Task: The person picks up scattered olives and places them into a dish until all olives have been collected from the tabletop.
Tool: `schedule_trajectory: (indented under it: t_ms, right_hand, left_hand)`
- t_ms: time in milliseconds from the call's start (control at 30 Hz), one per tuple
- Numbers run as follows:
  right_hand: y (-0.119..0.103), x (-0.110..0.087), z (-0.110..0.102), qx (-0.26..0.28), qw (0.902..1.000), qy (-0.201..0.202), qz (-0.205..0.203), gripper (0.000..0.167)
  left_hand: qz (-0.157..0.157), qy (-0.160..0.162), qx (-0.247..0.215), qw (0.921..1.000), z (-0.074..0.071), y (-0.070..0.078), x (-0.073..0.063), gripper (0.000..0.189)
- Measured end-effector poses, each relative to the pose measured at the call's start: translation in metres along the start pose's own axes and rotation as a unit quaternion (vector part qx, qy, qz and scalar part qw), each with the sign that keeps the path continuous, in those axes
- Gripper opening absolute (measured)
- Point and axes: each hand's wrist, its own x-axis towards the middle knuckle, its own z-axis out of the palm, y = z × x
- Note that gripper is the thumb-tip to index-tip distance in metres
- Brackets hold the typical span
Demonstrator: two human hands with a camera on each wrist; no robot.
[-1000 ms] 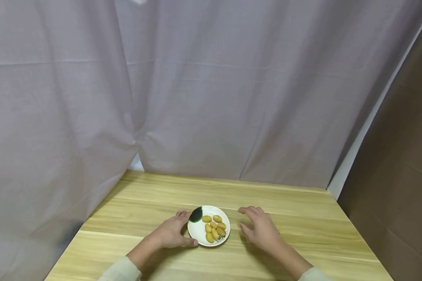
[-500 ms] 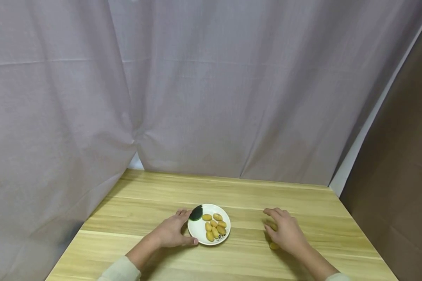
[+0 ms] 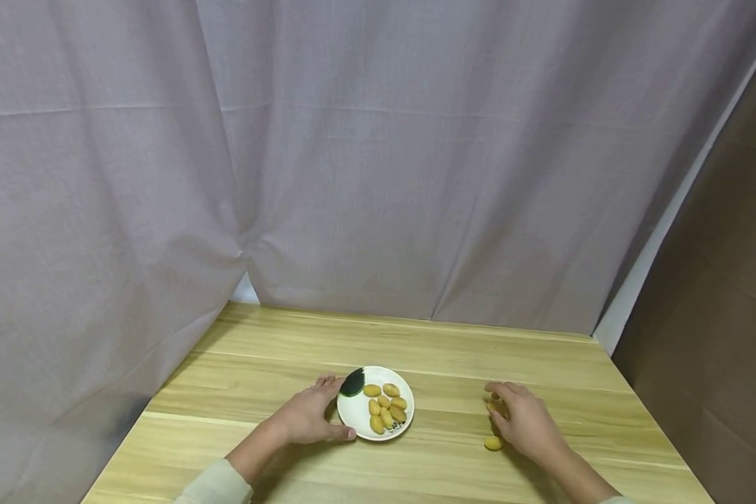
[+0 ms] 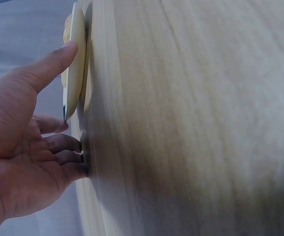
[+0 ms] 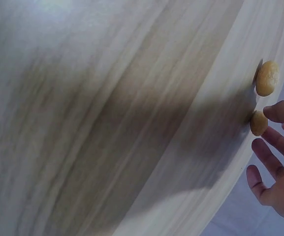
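A white round plate [image 3: 353, 420] with a dark green patch on its rim sits on the wooden table, holding several small yellow oval pieces [image 3: 376, 424]. My left hand [image 3: 309, 416] is at its left side, the outstretched thumb and index fingertip touching the rim; in the left wrist view the other fingertips reach the tabletop. To the right, thumb and index finger of my right hand [image 3: 524, 420] pinch a yellow oval piece [image 5: 258, 124] at table level, mostly covered in the head view. Another yellow oval piece [image 3: 493, 443] lies just beside that thumb.
The wooden table [image 3: 327, 332] extends to a grey curtain [image 3: 378, 175] behind and at the left. A brown drape [image 3: 718, 280] hangs along the right. Between the plate and my right hand is bare wood. Light sleeves cover both forearms.
My right hand has moved away from the plate, rightward to the loose yellow pieces, and its thumb and index finger have drawn closer around one. The left hand stays at the plate.
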Motion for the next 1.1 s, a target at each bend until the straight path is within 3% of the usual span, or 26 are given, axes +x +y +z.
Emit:
schedule_trajectory:
  t_ms: [567, 800, 1100]
  right_hand:
    - [0.001, 0.002, 0.006, 0.026, 0.9992, -0.027, 0.012, 0.043]
    - [-0.012, 0.008, 0.004, 0.044, 0.999, 0.002, -0.008, 0.046]
    - [-0.035, 0.022, 0.006, 0.056, 0.9979, 0.003, -0.033, 0.045]
  left_hand:
    - [-0.005, 0.002, 0.002, 1.0, -0.001, 0.002, 0.001, 0.11]
    - [-0.004, 0.005, 0.014, 0.9999, -0.002, 0.001, 0.003, 0.108]
    - [0.014, 0.008, 0.026, 0.9995, -0.003, 0.001, 0.004, 0.11]
